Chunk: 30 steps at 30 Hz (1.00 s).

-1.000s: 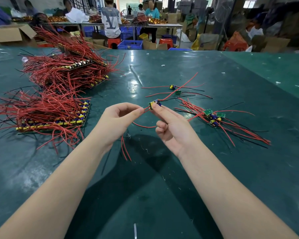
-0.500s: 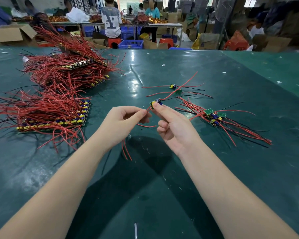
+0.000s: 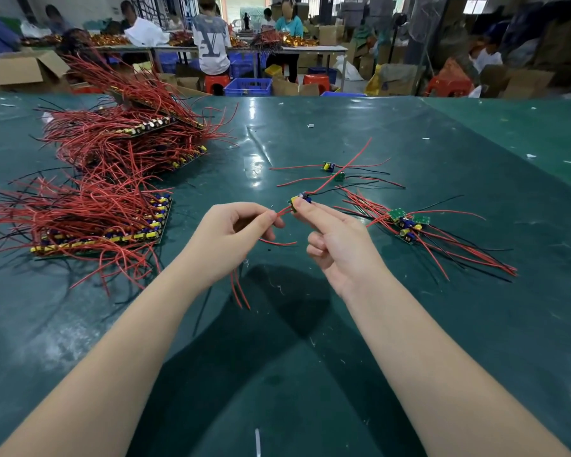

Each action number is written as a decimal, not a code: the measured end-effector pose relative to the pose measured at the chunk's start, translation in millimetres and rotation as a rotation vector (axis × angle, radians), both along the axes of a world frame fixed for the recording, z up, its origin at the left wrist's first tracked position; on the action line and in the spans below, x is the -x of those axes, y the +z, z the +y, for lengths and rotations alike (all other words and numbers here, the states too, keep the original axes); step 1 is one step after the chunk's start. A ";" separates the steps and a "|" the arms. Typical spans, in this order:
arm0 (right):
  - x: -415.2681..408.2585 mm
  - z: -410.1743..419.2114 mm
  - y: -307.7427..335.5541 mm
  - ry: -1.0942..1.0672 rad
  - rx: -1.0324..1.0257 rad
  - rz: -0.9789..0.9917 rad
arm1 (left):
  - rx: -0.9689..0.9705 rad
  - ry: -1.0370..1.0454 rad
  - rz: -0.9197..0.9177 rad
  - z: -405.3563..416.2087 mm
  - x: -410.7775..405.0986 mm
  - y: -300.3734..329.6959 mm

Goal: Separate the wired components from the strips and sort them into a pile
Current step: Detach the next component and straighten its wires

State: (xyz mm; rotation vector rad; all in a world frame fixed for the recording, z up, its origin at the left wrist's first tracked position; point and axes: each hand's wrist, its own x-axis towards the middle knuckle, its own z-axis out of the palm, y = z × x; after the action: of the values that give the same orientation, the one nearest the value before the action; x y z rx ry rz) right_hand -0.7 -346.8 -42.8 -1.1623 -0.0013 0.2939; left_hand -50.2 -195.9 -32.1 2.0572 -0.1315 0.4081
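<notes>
Above green table [image 3: 409, 324]: right hand [image 3: 340, 245] pinches wired component [image 3: 299, 202]; left hand [image 3: 225, 239] pinches its red wire [image 3: 282, 211]

A single head-worn wide-angle camera looks forward and down, close over the dark green matted bench [image 3: 409, 324], with the workshop beyond.

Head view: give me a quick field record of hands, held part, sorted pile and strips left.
left hand: pinches red wires of the held component
right hand: fingers pinch the small wired board
sorted pile: right of the hands, on the green table
loose boards: two, beyond the hands
unsorted strips: stacked at left, wires attached
</notes>
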 end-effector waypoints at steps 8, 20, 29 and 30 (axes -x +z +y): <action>1.4 -1.4 4.6 0.161 -0.182 0.131 | -0.019 0.015 0.020 7.8 -0.9 -1.2; -5.7 -7.2 4.6 -0.018 -0.118 0.126 | -0.010 0.029 0.062 9.7 -1.0 -1.2; -9.8 -12.0 3.9 -0.110 -0.076 0.114 | -0.016 0.064 0.020 12.2 -2.1 0.1; -10.0 -11.8 4.0 -0.119 -0.079 0.113 | -0.008 0.063 0.021 12.2 -2.7 -0.1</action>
State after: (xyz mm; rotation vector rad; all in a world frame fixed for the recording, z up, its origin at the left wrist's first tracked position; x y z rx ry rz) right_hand 9.4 -358.6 -38.7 -1.0612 0.1539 0.2520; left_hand -47.5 -183.7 -32.1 2.0767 -0.0552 0.4251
